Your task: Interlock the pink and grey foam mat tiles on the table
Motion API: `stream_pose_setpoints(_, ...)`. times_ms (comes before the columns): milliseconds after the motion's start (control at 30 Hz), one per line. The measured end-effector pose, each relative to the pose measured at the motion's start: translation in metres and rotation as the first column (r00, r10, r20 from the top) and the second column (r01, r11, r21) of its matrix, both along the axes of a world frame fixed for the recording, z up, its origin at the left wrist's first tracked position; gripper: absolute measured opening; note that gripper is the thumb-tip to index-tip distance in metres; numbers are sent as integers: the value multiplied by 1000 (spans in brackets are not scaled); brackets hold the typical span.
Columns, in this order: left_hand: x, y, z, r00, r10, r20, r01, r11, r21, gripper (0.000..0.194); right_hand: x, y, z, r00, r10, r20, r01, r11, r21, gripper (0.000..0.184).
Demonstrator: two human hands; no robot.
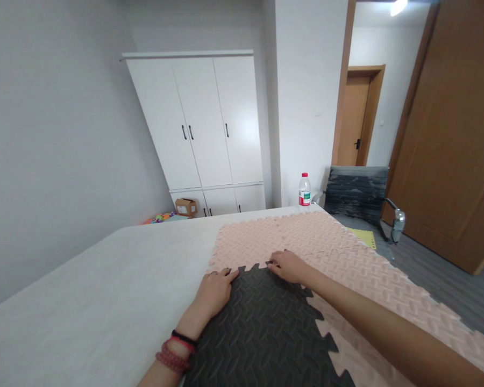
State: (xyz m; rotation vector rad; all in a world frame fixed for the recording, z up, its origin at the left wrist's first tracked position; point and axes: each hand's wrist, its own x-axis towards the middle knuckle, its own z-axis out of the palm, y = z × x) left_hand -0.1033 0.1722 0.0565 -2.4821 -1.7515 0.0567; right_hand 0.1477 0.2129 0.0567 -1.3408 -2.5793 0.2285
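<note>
A dark grey foam puzzle mat tile [262, 328] lies on the white table [105, 290], its toothed edges meeting several pink foam tiles [339, 252] joined around it. My left hand [213, 290] rests flat on the dark tile's far left corner, fingers stretched toward the seam. My right hand [288, 266] presses down on the far edge of the dark tile where its teeth meet the pink tile, fingers curled down onto the seam. Beaded bracelets circle my left wrist.
A plastic bottle with a red cap [304, 190] stands at the table's far edge. A grey chair [358, 193] sits beyond the table on the right. A white wardrobe [201, 123], a small cardboard box [185, 206] and brown doors [447, 134] stand behind.
</note>
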Motion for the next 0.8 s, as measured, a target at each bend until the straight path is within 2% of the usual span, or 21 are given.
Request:
stream_pose_setpoints(133,0,1,-3,1000,-1,1,1,1000,12,51,14,-5,-11,997,72,-17,-73,997,-27,40)
stream_pose_setpoints(367,-3,-1,-5,1000,-1,25,1,1000,-2,51,19,4,-21,990,114,-88,-119,992,-52,61)
stream_pose_setpoints(500,-2,-5,-6,997,70,31,-70,998,-5,55,52,18,-28,983,115,-142,-126,989,-71,58)
stream_pose_setpoints(567,-2,-6,-6,994,98,43,-98,995,-8,56,87,28,-29,987,31,-156,-40,998,-54,57)
stream_pose_setpoints(667,-2,-5,-7,989,133,66,-133,991,-4,55,156,49,-28,964,-210,-161,211,977,-15,57)
stream_pose_setpoints(733,-4,-3,-7,982,165,89,-166,986,7,54,206,61,-29,901,-402,-165,408,913,3,56)
stream_pose_setpoints(800,-6,-1,-8,973,201,117,-205,978,24,54,248,70,-35,828,-538,-159,543,839,-8,55)
